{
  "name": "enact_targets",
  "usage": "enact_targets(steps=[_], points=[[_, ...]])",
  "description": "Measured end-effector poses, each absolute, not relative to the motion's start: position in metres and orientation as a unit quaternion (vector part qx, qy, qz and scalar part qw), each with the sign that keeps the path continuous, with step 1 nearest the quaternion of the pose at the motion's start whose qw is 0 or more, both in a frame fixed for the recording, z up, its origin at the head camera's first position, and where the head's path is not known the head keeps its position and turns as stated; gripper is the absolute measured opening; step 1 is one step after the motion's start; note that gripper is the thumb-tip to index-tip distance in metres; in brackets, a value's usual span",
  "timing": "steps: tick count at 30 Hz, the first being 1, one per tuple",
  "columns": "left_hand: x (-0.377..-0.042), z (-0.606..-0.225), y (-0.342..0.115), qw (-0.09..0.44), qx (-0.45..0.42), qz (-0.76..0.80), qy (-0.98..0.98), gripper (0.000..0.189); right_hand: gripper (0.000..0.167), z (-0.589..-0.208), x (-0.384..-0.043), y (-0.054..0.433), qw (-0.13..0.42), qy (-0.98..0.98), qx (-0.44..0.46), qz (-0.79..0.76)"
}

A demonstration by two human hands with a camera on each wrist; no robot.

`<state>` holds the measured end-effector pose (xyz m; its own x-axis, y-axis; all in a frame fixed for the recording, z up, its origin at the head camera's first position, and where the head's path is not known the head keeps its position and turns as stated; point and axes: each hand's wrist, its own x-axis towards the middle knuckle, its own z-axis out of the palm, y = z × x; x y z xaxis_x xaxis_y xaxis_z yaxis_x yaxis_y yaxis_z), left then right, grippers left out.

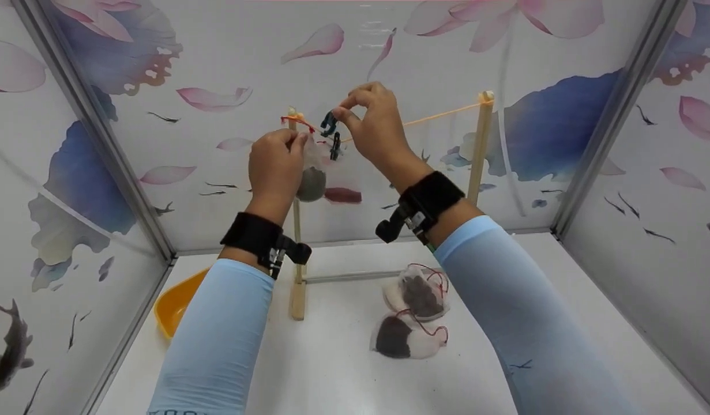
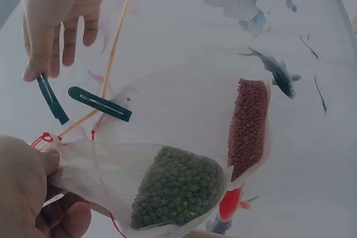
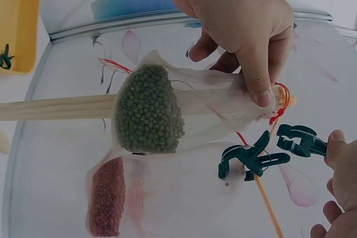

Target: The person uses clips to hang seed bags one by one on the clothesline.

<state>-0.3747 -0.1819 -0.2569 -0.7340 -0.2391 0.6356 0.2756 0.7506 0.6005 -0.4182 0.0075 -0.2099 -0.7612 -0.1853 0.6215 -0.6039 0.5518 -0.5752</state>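
Note:
My left hand [image 1: 277, 164] pinches the neck of a white mesh bag of green beans [image 2: 178, 188] beside the orange cord [image 3: 268, 204], close to the left post. A red drawstring [image 3: 284, 101] shows at the bag's top. Between thumb and fingers, my right hand [image 1: 378, 121] holds a dark green spring clip [image 3: 304, 140] just above the cord. A second green clip [image 3: 254, 157] fastens another mesh bag, with dark red beans [image 2: 248, 129], to the cord. That bag hangs beside and partly behind the green one.
Two wooden posts, left [image 1: 298, 230] and right [image 1: 481, 144], carry the cord. On the white table lie two more filled mesh bags, one at the back [image 1: 424, 294] and one nearer [image 1: 392, 337]. A yellow basin [image 1: 181, 300] stands at left, with a green clip [image 3: 5, 58] inside.

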Motion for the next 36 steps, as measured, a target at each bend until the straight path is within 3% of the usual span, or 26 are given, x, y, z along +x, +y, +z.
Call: enact_targets(steps=[10, 24, 29, 36], points=[[-0.382, -0.258, -0.180, 0.360, -0.041, -0.353, -0.863, 0.032, 0.026, -0.217, -0.426, -0.005, 0.201, -0.860, 0.230, 0.408], [-0.372, -0.284, -0.184, 0.350, -0.048, -0.366, -0.861, 0.031, 0.044, -0.227, -0.416, 0.006, 0.143, -0.894, 0.268, 0.329], [-0.366, -0.297, -0.183, 0.343, -0.052, -0.366, -0.864, 0.030, 0.046, -0.237, -0.404, 0.018, 0.181, -0.875, 0.292, 0.341], [-0.354, -0.318, -0.179, 0.322, -0.061, -0.390, -0.860, 0.032, 0.029, -0.271, -0.386, 0.065, 0.316, -0.798, 0.308, 0.411]])
